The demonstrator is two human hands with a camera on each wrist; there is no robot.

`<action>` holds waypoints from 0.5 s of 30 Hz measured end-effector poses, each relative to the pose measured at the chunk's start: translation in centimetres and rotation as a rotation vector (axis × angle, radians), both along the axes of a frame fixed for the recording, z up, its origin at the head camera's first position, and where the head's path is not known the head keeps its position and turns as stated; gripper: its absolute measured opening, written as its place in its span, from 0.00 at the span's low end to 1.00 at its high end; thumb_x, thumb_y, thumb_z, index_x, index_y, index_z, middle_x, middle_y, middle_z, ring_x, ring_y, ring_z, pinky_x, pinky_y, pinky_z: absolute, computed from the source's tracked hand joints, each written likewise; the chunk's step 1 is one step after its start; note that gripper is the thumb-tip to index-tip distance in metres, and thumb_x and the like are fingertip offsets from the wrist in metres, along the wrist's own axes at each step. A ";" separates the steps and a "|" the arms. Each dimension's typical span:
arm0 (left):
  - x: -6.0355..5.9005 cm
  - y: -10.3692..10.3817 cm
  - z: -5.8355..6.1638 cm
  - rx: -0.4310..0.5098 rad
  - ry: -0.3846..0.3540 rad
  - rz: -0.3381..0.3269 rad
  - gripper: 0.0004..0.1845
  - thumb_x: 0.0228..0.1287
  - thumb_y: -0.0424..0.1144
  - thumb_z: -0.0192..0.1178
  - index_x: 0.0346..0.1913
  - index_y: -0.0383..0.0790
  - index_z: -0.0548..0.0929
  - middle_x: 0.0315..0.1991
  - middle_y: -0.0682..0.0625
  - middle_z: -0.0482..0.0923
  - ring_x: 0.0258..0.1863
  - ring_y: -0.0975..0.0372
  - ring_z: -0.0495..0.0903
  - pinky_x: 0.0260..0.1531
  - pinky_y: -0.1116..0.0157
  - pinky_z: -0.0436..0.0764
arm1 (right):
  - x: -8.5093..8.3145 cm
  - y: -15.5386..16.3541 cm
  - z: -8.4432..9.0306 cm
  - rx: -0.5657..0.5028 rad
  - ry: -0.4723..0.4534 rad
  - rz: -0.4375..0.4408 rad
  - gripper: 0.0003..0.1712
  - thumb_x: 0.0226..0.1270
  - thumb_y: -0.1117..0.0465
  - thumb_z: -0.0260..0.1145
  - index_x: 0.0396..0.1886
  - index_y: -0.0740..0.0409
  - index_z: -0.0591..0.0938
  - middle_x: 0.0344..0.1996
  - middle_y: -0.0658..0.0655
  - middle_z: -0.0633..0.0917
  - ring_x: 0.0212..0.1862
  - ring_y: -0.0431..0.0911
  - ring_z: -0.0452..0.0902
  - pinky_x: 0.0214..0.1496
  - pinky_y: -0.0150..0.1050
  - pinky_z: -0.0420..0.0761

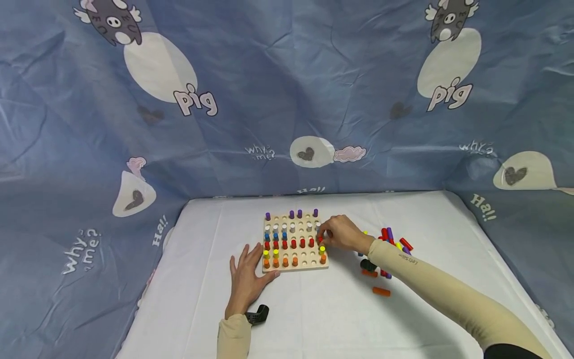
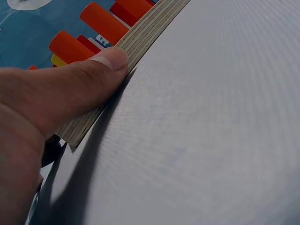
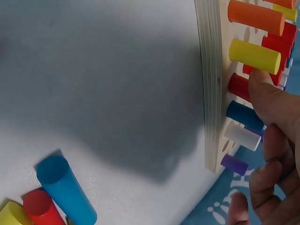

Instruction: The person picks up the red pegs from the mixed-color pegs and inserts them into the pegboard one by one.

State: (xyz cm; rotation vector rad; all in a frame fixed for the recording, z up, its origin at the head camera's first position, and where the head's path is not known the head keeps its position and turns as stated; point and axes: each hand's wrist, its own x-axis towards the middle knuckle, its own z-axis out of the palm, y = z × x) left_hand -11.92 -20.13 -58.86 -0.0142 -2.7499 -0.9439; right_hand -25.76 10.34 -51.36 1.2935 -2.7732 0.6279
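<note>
One red peg (image 3: pixel 239 87) is going into the board (image 1: pixel 294 268) — my right hand (image 1: pixel 343 233) pinches it, my left hand (image 1: pixel 245 276) lies flat, steadying the board. Next I must push the peg down straight.

we see the pegboard (image 1: pixel 296 244) at the middle of the table (image 1: pixel 314 319), pegs standing in its holes; the left hand (image 1: pixel 246 279) lies flat at its near left corner, the right hand (image 1: pixel 343 233) rests at its right edge, and loose pegs (image 1: pixel 387 244) lie scattered to the right of it
</note>
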 end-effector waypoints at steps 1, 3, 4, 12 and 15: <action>0.0 0.0 0.0 -0.001 -0.001 0.000 0.47 0.54 0.58 0.79 0.74 0.37 0.77 0.76 0.40 0.74 0.82 0.39 0.59 0.79 0.29 0.39 | 0.0 0.0 0.1 -0.001 -0.005 -0.005 0.06 0.59 0.57 0.84 0.33 0.47 0.93 0.17 0.40 0.80 0.23 0.32 0.68 0.32 0.32 0.71; 0.0 0.0 0.1 0.001 0.001 -0.001 0.47 0.54 0.58 0.79 0.74 0.37 0.77 0.76 0.40 0.74 0.82 0.39 0.59 0.79 0.28 0.39 | 0.1 0.0 0.2 -0.003 -0.025 -0.018 0.07 0.58 0.58 0.84 0.34 0.48 0.93 0.17 0.41 0.80 0.22 0.33 0.68 0.32 0.32 0.70; 0.1 0.0 0.1 0.002 0.002 -0.001 0.47 0.54 0.58 0.79 0.74 0.37 0.77 0.76 0.40 0.73 0.82 0.39 0.59 0.79 0.28 0.39 | 0.1 0.0 0.3 -0.004 -0.037 -0.024 0.07 0.58 0.58 0.84 0.35 0.48 0.93 0.17 0.41 0.80 0.22 0.33 0.68 0.32 0.32 0.70; 0.1 0.0 0.0 0.000 0.006 0.000 0.47 0.55 0.57 0.79 0.74 0.37 0.77 0.76 0.40 0.74 0.82 0.39 0.59 0.78 0.28 0.40 | -0.3 0.7 0.6 -0.024 -0.130 -0.031 0.09 0.58 0.57 0.85 0.36 0.51 0.94 0.15 0.42 0.77 0.21 0.33 0.65 0.32 0.32 0.68; 0.1 0.0 0.1 0.000 0.002 0.000 0.47 0.55 0.57 0.79 0.74 0.37 0.77 0.76 0.41 0.73 0.82 0.39 0.59 0.79 0.28 0.39 | -0.6 1.7 1.3 -0.037 -0.163 -0.051 0.09 0.58 0.56 0.84 0.36 0.51 0.94 0.14 0.42 0.76 0.21 0.34 0.65 0.32 0.32 0.68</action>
